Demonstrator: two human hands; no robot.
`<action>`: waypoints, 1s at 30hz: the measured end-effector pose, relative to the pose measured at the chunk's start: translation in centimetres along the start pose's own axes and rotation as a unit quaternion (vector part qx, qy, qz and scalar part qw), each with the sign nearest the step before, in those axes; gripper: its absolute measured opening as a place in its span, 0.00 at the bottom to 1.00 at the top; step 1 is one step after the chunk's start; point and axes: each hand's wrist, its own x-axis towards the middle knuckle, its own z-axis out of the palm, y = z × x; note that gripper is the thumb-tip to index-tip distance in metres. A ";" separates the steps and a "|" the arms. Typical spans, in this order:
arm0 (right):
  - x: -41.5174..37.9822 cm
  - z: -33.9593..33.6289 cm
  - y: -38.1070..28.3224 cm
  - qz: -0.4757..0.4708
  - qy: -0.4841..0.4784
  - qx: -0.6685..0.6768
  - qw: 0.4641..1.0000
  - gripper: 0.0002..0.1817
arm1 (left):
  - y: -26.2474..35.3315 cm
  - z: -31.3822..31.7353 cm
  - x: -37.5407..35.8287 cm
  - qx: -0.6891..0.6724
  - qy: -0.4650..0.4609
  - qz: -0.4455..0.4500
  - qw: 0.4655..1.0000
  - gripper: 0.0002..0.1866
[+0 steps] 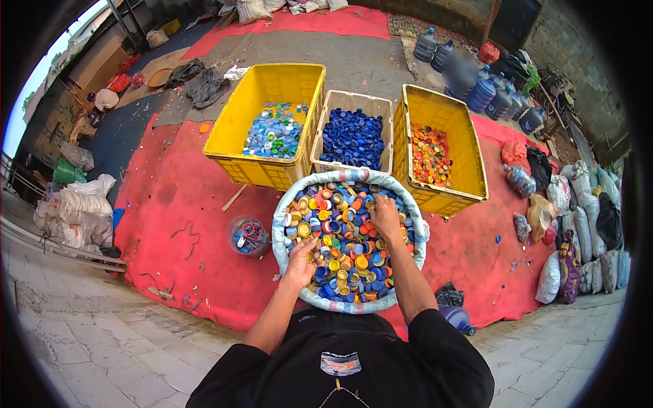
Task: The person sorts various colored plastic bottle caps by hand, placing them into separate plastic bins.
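Observation:
A round sack (354,175) with a rolled pale-blue rim stands in front of me, heaped with mixed bottle caps (343,255) in yellow, blue, orange, white and other colours. Over the left side of the heap, my left hand (301,264) is closed, with a yellowish bottle cap at its fingertips. My right hand (386,216) reaches down into the upper right of the heap. Its fingers are curled and their tips are partly hidden, so I cannot make out what they hold.
Beyond the sack stand a yellow crate (224,136) of light-blue, white and green caps, a white crate (318,146) of dark-blue caps, and another yellow crate (459,143) of orange-red caps. A clear tub (248,236) sits left. Filled sacks (581,231) line the right.

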 end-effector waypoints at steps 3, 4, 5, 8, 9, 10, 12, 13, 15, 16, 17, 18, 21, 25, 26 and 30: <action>-0.9 0.6 0.8 0.005 0.082 0.020 0.996 0.22 | -0.1 0.9 0.5 0.115 0.008 0.041 0.992 0.10; -1.1 -0.6 -0.2 0.078 0.059 0.094 0.991 0.22 | -0.1 1.4 0.9 0.176 0.004 0.076 0.981 0.11; -1.4 -2.0 -1.3 0.150 0.037 0.166 0.974 0.22 | -0.1 2.1 1.6 0.236 -0.001 0.112 0.965 0.12; -3.3 -3.7 -2.4 0.259 0.045 0.352 0.898 0.20 | 0.3 4.3 3.7 0.349 -0.034 0.195 0.916 0.17; -4.1 -3.5 -1.9 0.286 0.045 0.433 0.854 0.20 | 0.0 4.2 5.6 0.412 -0.039 0.223 0.883 0.17; -4.9 -3.6 -1.7 0.308 0.046 0.511 0.801 0.20 | 0.1 5.0 6.9 0.472 -0.045 0.251 0.844 0.17; -6.7 -4.0 -1.9 0.290 0.058 0.641 0.709 0.17 | 0.4 7.2 8.3 0.569 -0.050 0.324 0.754 0.18; -7.7 -4.5 -2.3 0.299 0.065 0.665 0.681 0.17 | 0.6 8.0 9.4 0.608 -0.077 0.372 0.698 0.22; -9.6 -5.5 -3.0 0.322 0.060 0.687 0.649 0.19 | 0.5 9.3 10.8 0.649 -0.113 0.390 0.643 0.24; -10.5 -5.4 -3.2 0.320 0.073 0.709 0.625 0.19 | 0.5 10.0 11.4 0.670 -0.124 0.393 0.617 0.24; -11.3 -5.3 -3.3 0.313 0.075 0.711 0.626 0.19 | 0.5 10.6 11.8 0.682 -0.142 0.386 0.604 0.25; -12.1 -5.3 -3.2 0.305 0.078 0.712 0.627 0.18 | 0.3 10.9 12.6 0.679 -0.159 0.391 0.601 0.25; -14.2 -5.3 -3.1 0.306 0.081 0.719 0.618 0.16 | -0.3 11.4 14.0 0.721 -0.181 0.377 0.552 0.25; -15.5 -5.6 -3.3 0.320 0.099 0.727 0.599 0.18 | -0.5 11.7 14.5 0.738 -0.180 0.362 0.540 0.24; -15.6 -5.8 -3.5 0.322 0.102 0.726 0.599 0.18 | -0.5 11.9 14.5 0.742 -0.180 0.354 0.541 0.24; -15.7 -6.4 -4.0 0.329 0.103 0.724 0.598 0.18 | -0.7 12.0 14.8 0.753 -0.175 0.336 0.537 0.24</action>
